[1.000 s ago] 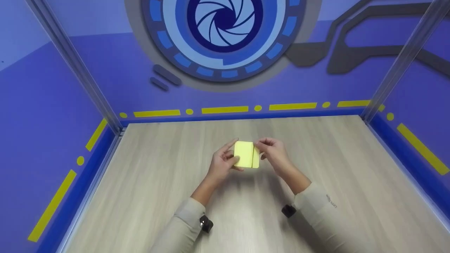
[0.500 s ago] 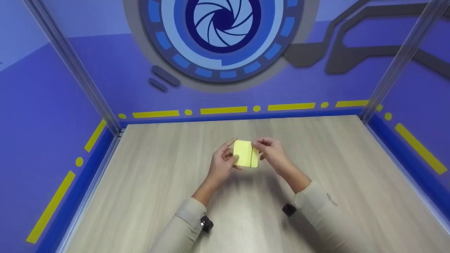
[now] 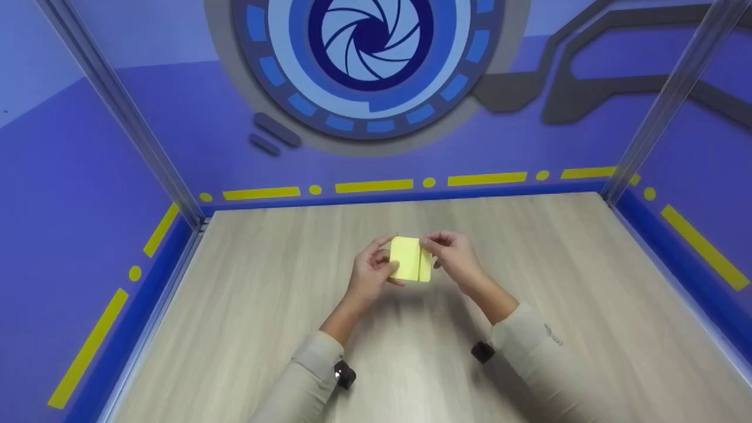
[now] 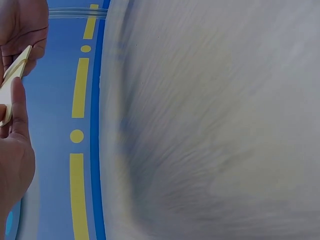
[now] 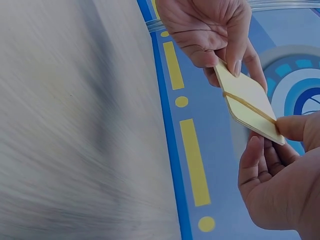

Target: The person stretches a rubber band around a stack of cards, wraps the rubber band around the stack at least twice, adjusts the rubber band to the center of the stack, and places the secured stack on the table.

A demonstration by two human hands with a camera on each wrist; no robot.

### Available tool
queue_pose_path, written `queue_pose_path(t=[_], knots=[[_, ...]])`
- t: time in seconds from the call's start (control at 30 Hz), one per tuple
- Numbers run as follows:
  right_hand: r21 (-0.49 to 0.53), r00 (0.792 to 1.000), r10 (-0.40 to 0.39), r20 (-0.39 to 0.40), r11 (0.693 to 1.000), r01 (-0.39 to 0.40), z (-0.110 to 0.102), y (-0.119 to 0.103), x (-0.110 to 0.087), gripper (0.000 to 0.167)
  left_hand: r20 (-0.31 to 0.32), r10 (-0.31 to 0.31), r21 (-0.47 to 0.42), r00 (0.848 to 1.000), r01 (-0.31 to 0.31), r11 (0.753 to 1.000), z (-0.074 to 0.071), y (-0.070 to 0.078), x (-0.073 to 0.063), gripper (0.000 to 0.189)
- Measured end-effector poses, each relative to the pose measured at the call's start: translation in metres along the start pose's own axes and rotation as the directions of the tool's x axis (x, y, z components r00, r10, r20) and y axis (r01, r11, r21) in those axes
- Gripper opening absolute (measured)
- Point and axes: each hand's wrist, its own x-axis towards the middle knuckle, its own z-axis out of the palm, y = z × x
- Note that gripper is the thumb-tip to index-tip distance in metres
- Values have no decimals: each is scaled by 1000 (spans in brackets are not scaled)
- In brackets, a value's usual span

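A small pale yellow notebook [image 3: 404, 258] with an elastic band [image 5: 250, 106] round its cover is held up over the table by both hands. My left hand [image 3: 370, 273] grips its left side, the thumb lying on the front cover. At the upper right corner, my right hand [image 3: 458, 257] pinches the edge where the band runs. The right wrist view shows the band crossing the cover slantwise, with the right thumb and forefinger right at its end. In the left wrist view only part of the notebook [image 4: 19, 62] shows between the hands.
Under the hands lies a wood-grain table [image 3: 264, 294]. Blue panels with yellow dashes [image 3: 376, 185] enclose its back and sides, joined by metal posts [image 3: 141, 126] at the corners. A small black device [image 3: 345, 375] sits at the left cuff, another [image 3: 483, 352] at the right.
Between the first two frames the band and the right fingertips shift slightly left across the cover. Both hands keep their hold on the notebook; the head view drifts a little.
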Motion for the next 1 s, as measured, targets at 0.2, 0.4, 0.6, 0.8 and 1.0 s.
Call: queue_pose_path(t=[0.2,0.4,0.6,0.8,1.0], knots=[[-37,1000,10,22,999,-9,-1,0,1,24,5,1,8,1000,-1,1000,0,0,0,58],[-59,999,15,35,998,-13,-2,-2,1,25,17,10,11,1000,-10,1000,-2,1,1,60],[-82,998,13,61,997,-8,-3,-4,3,28,22,12,12,1000,-12,1000,-2,2,1,60],[-90,996,20,88,996,-12,-4,-5,4,29,36,-1,16,999,0,1000,-2,3,1,60],[-82,992,38,120,996,-28,-5,-5,5,32,34,-10,15,999,9,1000,-3,4,2,59]])
